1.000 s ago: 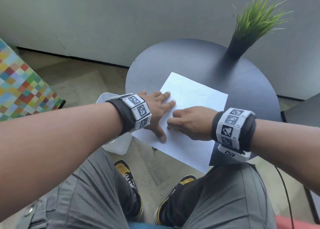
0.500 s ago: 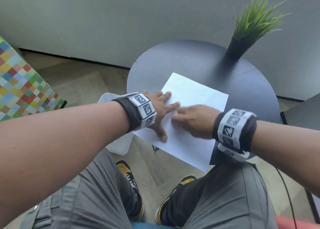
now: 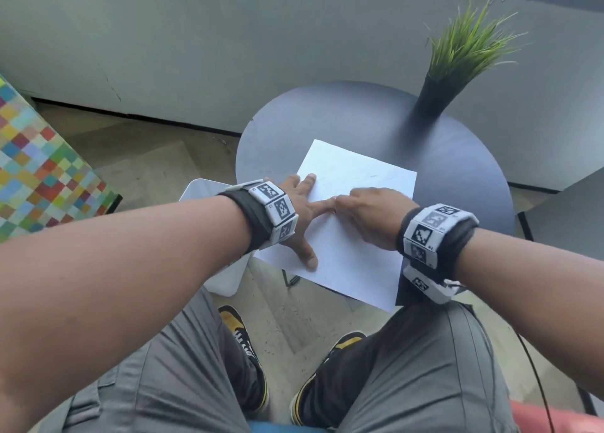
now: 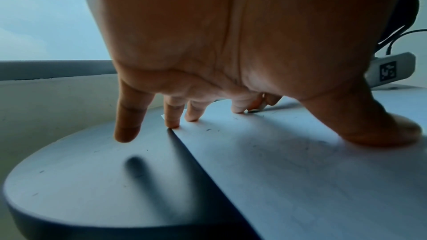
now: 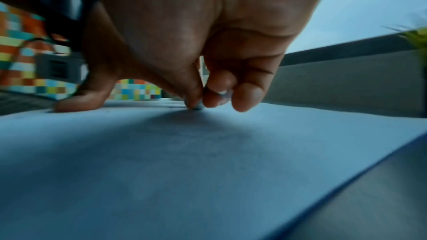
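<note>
Spread flat, the left grip [image 3: 299, 212] lies on the white sheet of paper [image 3: 359, 269], fingers straight and fanned, pressing it to the round dark surface [image 3: 359, 112]. Its thumb [image 4: 374, 130] and three fingers [image 4: 172, 118] touch the paper, while the little finger [image 4: 128, 127] hangs just past the sheet's edge, above the bare surface. The right grip [image 3: 369, 216] is curled tight: thumb and forefinger tips pinch a small grey bit [image 5: 196, 106] and hold it against the paper, the other fingers tucked beside them. What the bit is cannot be told. The right grip's fingertips sit just beside the left forefinger. A black plant pot [image 3: 433, 97] with green grass stands upright near the surface's far rim. From that pot the sheet lies well apart, on the person's side of it, and the corner farthest from the pot hangs over the surface's rim. Both grips rest across the sheet's middle, the left one farther from the pot.
</note>
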`<state>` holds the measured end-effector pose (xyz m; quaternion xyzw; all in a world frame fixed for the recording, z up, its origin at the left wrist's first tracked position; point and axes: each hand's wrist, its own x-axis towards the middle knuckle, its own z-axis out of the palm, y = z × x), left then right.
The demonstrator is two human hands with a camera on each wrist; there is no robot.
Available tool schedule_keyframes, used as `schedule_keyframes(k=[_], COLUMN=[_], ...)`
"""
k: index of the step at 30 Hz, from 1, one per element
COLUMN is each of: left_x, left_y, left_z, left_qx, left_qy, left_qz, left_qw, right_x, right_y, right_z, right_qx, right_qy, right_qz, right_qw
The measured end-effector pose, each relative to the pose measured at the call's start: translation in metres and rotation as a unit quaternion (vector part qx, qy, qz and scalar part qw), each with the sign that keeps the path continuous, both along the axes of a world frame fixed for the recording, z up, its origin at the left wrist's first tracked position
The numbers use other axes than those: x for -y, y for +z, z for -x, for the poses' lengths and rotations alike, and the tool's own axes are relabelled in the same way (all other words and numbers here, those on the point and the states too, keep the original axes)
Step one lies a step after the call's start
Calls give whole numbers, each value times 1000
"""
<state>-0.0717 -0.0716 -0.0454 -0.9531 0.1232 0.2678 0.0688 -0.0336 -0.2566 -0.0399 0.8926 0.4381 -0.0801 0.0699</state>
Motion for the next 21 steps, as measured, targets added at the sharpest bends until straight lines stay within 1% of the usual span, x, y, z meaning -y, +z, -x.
schedule_keyframes(k=[1, 4, 5, 6, 8, 9, 10, 11, 12, 13, 14, 15, 17, 18, 19, 20, 21], left_x=[1, 2, 3, 4, 6, 7, 8, 9, 9, 10, 10, 11, 11, 11, 11, 11, 11], left_y=[-1, -1, -1, -1, 0, 0, 0, 1, 1, 2, 2, 3, 3, 4, 4, 4, 4], left_z=[1, 2, 2, 2, 1, 2, 2, 1, 1, 1, 1, 1, 0, 1, 1, 2, 2], left_qx=[1, 1, 0, -1, -2, -4, -5, -4, -3, -2, -2, -1, 0, 0, 0, 1, 1], left_qy=[3, 6, 7, 10, 14, 14, 14, 15, 15, 13, 12, 10, 8, 9, 9, 9, 8], left_qz=[-1, -14, -15, -12, -8, -9, -12, -16, -20, -25, -27, -26, -21, -22, -24, -26, -27], left_qw=[1000, 1000, 1000, 1000, 1000, 1000, 1000, 1000, 1000, 1000, 1000, 1000, 1000, 1000, 1000, 1000, 1000], right_x=[-1, -1, 4, 9, 23, 25, 23, 17, 13, 13, 14, 15, 23, 24, 22, 16, 9], right_y=[0, -7, -5, -3, -5, -7, -7, -7, -5, -7, -4, -1, -1, -3, -4, -4, -3], right_z=[5, 44, 42, 31, 5, 3, 10, 24, 42, 49, 47, 37, 9, 5, 9, 21, 39], right_qx=[-11, -89, -107, -92, -28, -22, -27, -48, -77, -96, -107, -96, -26, -17, -18, -34, -63], right_qy=[15, 128, 116, 82, -1, -14, 7, 46, 106, 134, 126, 92, 17, -11, -7, 20, 75], right_qz=[-8, 22, 28, 21, -15, -20, -24, -10, 8, 25, 32, 24, -5, -6, -5, 1, 15], right_qw=[1000, 987, 987, 992, 999, 999, 999, 998, 991, 986, 986, 991, 1000, 1000, 1000, 999, 995])
